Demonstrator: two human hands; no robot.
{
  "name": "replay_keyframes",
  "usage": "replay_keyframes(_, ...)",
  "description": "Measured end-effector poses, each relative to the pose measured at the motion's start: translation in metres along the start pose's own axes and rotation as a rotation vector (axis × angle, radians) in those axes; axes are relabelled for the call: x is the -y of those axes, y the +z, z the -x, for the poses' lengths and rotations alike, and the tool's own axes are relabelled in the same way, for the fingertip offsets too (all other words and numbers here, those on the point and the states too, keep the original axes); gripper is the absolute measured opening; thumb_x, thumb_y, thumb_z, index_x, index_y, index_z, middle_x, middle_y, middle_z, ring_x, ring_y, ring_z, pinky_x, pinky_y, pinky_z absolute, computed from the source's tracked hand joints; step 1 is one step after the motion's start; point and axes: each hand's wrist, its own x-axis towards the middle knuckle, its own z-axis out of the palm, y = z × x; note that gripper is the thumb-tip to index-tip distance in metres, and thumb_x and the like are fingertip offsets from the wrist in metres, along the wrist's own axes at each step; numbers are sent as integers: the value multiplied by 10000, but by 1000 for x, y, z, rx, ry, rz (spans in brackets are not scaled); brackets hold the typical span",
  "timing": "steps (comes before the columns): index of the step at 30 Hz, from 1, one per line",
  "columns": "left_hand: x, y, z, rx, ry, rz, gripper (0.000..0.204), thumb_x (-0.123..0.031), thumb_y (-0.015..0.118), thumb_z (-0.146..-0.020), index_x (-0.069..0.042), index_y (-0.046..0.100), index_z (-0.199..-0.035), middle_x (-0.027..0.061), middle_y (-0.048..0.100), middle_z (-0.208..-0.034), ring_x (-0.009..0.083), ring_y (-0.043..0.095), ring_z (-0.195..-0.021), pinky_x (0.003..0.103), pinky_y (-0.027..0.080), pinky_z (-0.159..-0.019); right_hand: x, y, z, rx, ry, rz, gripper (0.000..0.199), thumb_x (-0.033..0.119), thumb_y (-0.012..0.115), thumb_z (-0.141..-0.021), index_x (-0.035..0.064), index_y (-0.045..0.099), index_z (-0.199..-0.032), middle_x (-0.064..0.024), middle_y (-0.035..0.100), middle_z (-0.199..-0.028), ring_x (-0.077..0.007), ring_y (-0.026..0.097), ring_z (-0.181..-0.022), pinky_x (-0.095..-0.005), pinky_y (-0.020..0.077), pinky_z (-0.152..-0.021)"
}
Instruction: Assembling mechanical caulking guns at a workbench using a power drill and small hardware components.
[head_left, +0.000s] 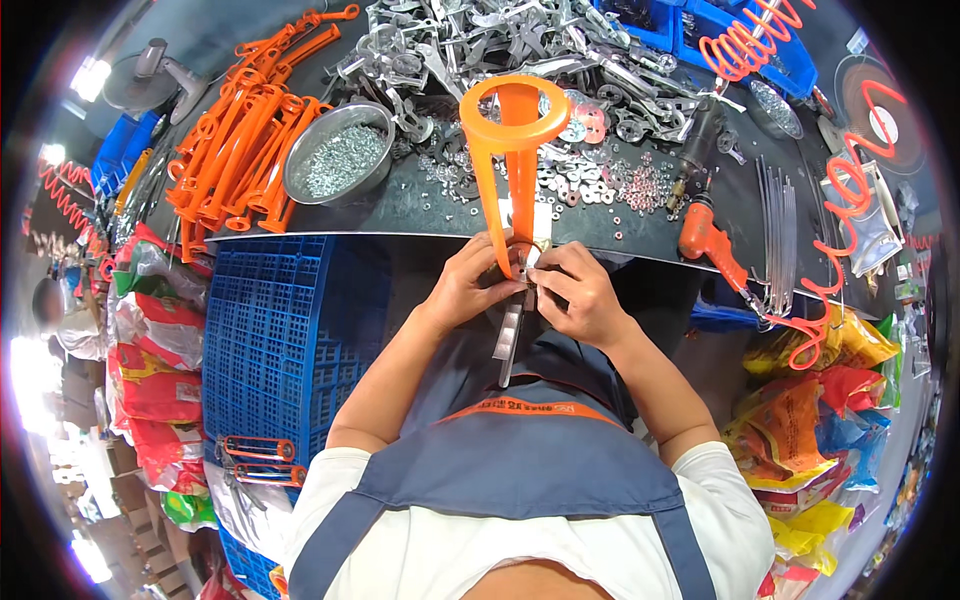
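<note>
Left hand and right hand are gripping one orange looped handle with one metal blade hanging below | one bowl of screws lying up-left on worktop

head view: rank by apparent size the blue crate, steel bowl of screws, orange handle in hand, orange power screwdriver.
1. blue crate, by far the largest.
2. orange handle, though it sits nearer the camera, which inflates it.
3. steel bowl.
4. orange power screwdriver, smallest.

Glossy orange plastic handle, shiny metal blade; matt dark tabletop
</note>
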Motion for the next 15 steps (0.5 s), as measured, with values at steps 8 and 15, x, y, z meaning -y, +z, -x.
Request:
replay_keyframes(8,-11,-96,-28,-210,71,-413,351,-172,674,-786,-32,619,-1104,158,632,-1110,293,580,-1103,397,439,-937,-10,-66,4,-138,97,423,284,-11,610,-724,48,647,-999,-136,591,-1036,-293,571,-929,-394,475,-810)
replay_keyframes(15,93,-236,-50,361,-897,-1011,418,-385,612,-835,-25,648,-1044,203,637,-1068,297,620,-989,438,482,-838,-115,-180,58,598,527,481,553,26,608,-706,-32,461,-1235,-246,438,-1308,-398,408,-1233,-423,335,-1029)
